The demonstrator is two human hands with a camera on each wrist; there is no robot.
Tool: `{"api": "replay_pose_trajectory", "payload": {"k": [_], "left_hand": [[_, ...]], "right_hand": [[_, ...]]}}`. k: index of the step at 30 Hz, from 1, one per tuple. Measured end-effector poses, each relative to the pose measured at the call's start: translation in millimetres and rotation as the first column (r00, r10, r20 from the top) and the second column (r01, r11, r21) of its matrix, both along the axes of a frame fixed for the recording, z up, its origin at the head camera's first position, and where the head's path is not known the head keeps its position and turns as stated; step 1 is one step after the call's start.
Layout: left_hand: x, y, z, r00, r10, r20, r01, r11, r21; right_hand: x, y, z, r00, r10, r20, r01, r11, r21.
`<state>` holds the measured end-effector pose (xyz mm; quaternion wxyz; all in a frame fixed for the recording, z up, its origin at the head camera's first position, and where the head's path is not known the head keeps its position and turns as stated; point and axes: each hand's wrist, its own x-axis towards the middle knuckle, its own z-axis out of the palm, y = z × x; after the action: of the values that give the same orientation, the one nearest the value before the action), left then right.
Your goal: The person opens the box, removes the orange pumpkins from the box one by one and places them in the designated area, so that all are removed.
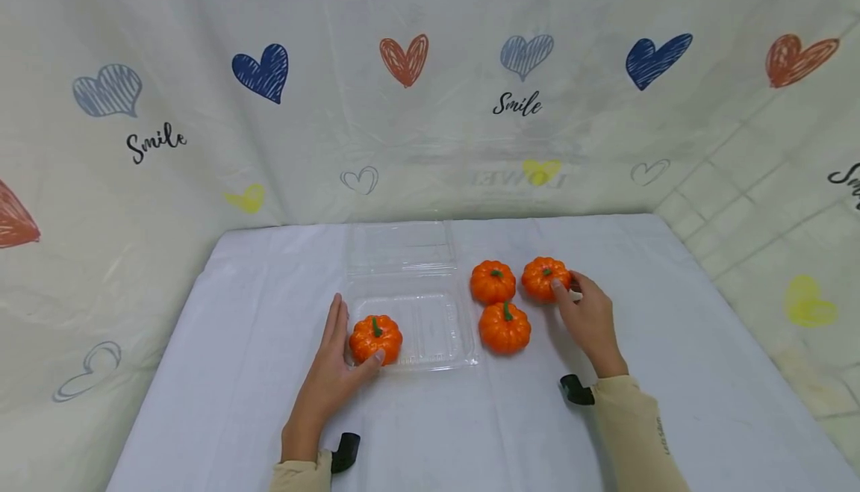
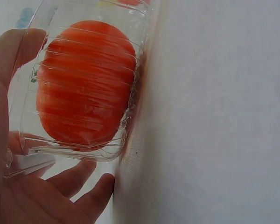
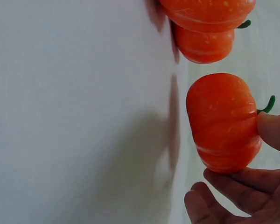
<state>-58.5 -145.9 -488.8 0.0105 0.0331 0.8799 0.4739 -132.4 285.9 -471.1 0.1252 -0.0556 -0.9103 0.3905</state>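
Observation:
A clear plastic clamshell box [image 1: 430, 328] lies with its lid [image 1: 401, 244] folded back. One small orange pumpkin [image 1: 376, 339] sits in its near left corner and shows through the wall in the left wrist view. My left hand [image 1: 329, 384] rests against that corner, fingers straight along the left side and thumb over the near rim. With thumb and fingers, my right hand [image 1: 591, 320] grips another pumpkin [image 3: 221, 123] by its side, slightly above the cloth. Two more pumpkins, one farther back [image 1: 493, 281] and one nearer [image 1: 505, 329], stand between the box and this hand.
A white cloth [image 1: 222, 372] covers the table. Behind it hangs a pale curtain [image 1: 443, 141] printed with hearts and "Smile". A black wrist device [image 1: 346, 452] shows by the left sleeve, and another black device [image 1: 576, 390] by the right sleeve.

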Motion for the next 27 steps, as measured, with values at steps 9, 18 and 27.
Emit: {"api": "replay_pose_trajectory", "payload": {"k": [9, 18, 27], "left_hand": [[0.6, 1.3, 0.6, 1.0, 0.001, 0.001, -0.001, 1.0, -0.003], [0.3, 1.1, -1.0, 1.0, -0.003, -0.011, 0.003, 1.0, 0.008], [0.3, 1.8, 0.8, 1.0, -0.001, -0.004, 0.001, 1.0, 0.005]], "right_hand": [[-2.2, 2.1, -3.6, 0.995, 0.012, 0.094, -0.014, 1.0, 0.019], [-6.2, -3.0, -5.4, 0.989, 0.024, 0.148, -0.03, 0.999, 0.034], [-5.5, -5.3, -5.0, 0.985, 0.063, 0.163, -0.072, 0.996, 0.05]]}}
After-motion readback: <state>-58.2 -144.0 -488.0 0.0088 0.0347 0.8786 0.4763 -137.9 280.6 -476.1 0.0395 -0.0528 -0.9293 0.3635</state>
